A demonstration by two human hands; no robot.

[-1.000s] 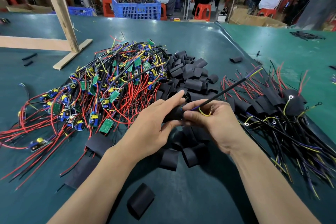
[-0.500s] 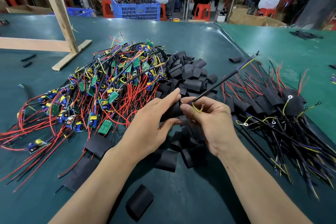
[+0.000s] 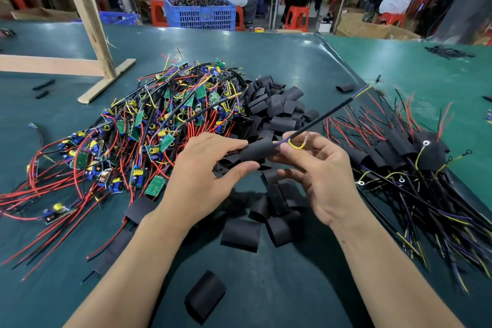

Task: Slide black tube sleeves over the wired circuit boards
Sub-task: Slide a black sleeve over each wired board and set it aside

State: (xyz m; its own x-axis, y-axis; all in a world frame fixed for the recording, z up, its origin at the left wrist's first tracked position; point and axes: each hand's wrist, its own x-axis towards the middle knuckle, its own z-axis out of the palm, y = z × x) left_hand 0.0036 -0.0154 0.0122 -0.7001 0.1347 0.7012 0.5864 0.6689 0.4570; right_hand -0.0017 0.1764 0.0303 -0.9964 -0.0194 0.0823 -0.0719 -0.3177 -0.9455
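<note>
My left hand [image 3: 202,181] grips a black tube sleeve [image 3: 257,152] between thumb and fingers, held level above the table. A black cable [image 3: 322,118] with purple and yellow wires comes out of the sleeve's right end and points up to the right. My right hand [image 3: 319,176] pinches those wires at the sleeve's right opening, by a yellow loop with a ring terminal. The board inside the sleeve is hidden. A pile of wired circuit boards [image 3: 149,125] lies to the left, loose black sleeves [image 3: 277,106] behind and below my hands.
A heap of sleeved boards with black cables [image 3: 415,165] lies on the right. A wooden frame [image 3: 90,34] stands at the back left. One loose sleeve [image 3: 204,295] lies near the front edge. Beyond the green table [image 3: 279,50], people sit by blue crates [image 3: 199,12].
Both hands have risen slightly with the sleeve. The sleeve now shows more fully between them, and the cable points a little higher to the right.
</note>
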